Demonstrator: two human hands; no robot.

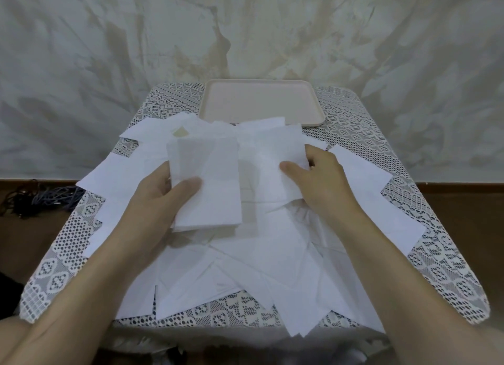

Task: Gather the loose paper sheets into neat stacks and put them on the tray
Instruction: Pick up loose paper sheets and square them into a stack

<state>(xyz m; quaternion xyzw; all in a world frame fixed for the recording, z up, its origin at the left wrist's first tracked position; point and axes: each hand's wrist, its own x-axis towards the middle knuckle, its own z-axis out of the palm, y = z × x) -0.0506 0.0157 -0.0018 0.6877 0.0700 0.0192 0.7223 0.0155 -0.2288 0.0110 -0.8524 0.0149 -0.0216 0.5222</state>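
Observation:
Several loose white paper sheets (261, 266) lie scattered over the lace-covered table (447, 266). My left hand (161, 198) holds a small stack of sheets (210, 179) lifted above the pile, thumb on top and fingers underneath. To the right, my right hand (313, 173) pinches another sheet (272, 152) between thumb and fingers. A pale pink tray (261, 102) stands at the table's far edge with nothing on it; paper corners overlap its near rim.
A stained white cloth backdrop (109, 51) hangs behind the table. Dark cables (35, 198) lie on the floor to the left. A small tan patch (180, 132) shows among the far sheets.

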